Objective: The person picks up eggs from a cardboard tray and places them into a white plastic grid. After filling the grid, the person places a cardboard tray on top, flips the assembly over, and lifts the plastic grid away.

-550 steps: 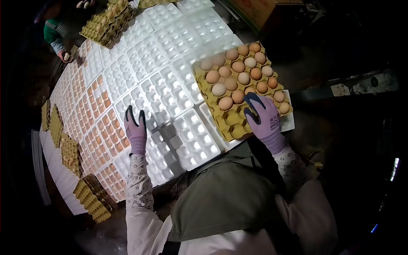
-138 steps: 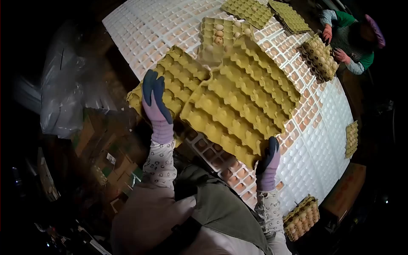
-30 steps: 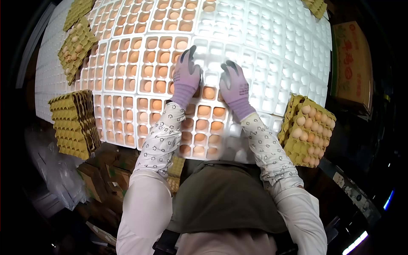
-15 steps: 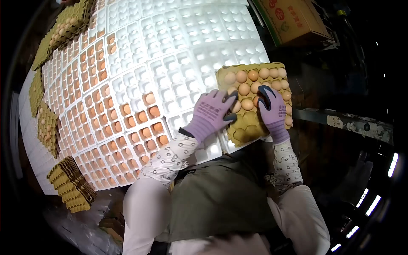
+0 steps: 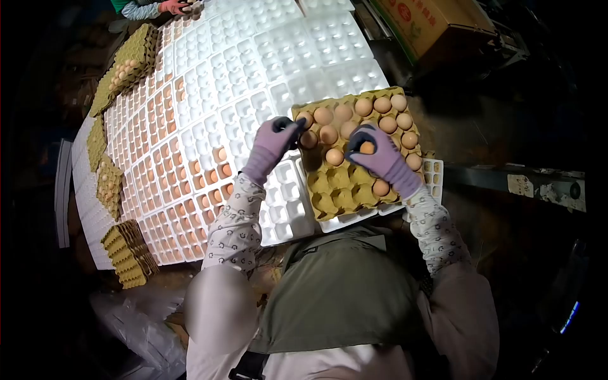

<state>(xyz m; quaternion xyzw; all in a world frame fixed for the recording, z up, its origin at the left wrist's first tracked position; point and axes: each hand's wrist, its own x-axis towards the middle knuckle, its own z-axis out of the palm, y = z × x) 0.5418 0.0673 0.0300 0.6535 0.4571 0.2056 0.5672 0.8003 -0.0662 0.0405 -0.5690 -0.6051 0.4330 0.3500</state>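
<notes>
A yellow-brown pulp egg tray (image 5: pixel 339 190) lies at the table's near right, with brown eggs in its far rows and down its right side. My right hand (image 5: pixel 383 155), in a purple glove with dark fingertips, curls round an egg (image 5: pixel 367 147) above the tray's middle. At the tray's left edge is my left hand (image 5: pixel 273 151), gloved alike, its fingertips closed against a corner egg (image 5: pixel 306 118). Several near cups of the pulp tray hold no eggs. White plastic egg trays (image 5: pixel 283 209) lie beside and under it.
White trays cover the table, those on the left filled with eggs (image 5: pixel 180 231). Stacked pulp trays (image 5: pixel 130 253) stand along the left edge. A co-worker's gloved hand (image 5: pixel 174 6) shows at the far left. Right are a cardboard box (image 5: pixel 437 28) and a metal bar (image 5: pixel 500 180).
My left hand has moved left to the pulp tray's edge. My right hand has lifted an egg and moved left over the tray. The view has shifted, bringing in the co-worker's hand.
</notes>
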